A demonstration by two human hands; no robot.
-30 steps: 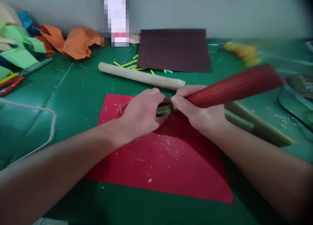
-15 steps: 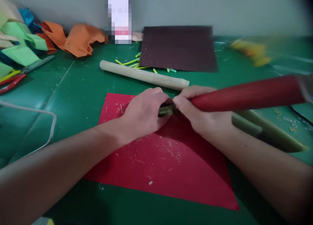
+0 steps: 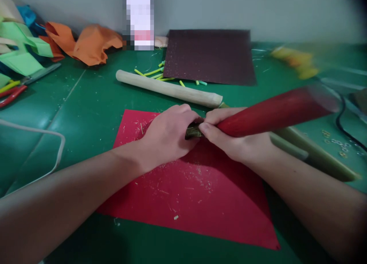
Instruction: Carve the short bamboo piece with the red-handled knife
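Note:
My left hand (image 3: pixel 172 132) is closed over a short dark olive piece that looks like bamboo (image 3: pixel 193 132); most of it is hidden under the fingers. Close against it, my right hand (image 3: pixel 226 132) is closed round a thick red handle (image 3: pixel 275 111). The handle slants up to the right and its far end is blurred. Whatever the handle carries at its near end is hidden by my fingers. Both hands are above a red sheet (image 3: pixel 183 187) strewn with fine shavings and small chips.
Beyond my hands lies a pale wooden rod (image 3: pixel 169 89), with a dark brown sheet (image 3: pixel 210 57) behind it. Green bamboo pieces (image 3: pixel 318 157) lie beside my right forearm. At left are red-handled scissors (image 3: pixel 14 96), orange cloth (image 3: pixel 91 44) and a white cable (image 3: pixel 59 149).
The red handle's far end has moved left, nearer my right hand, and swung slightly. My right hand has shifted a little left and down; my left hand has barely moved.

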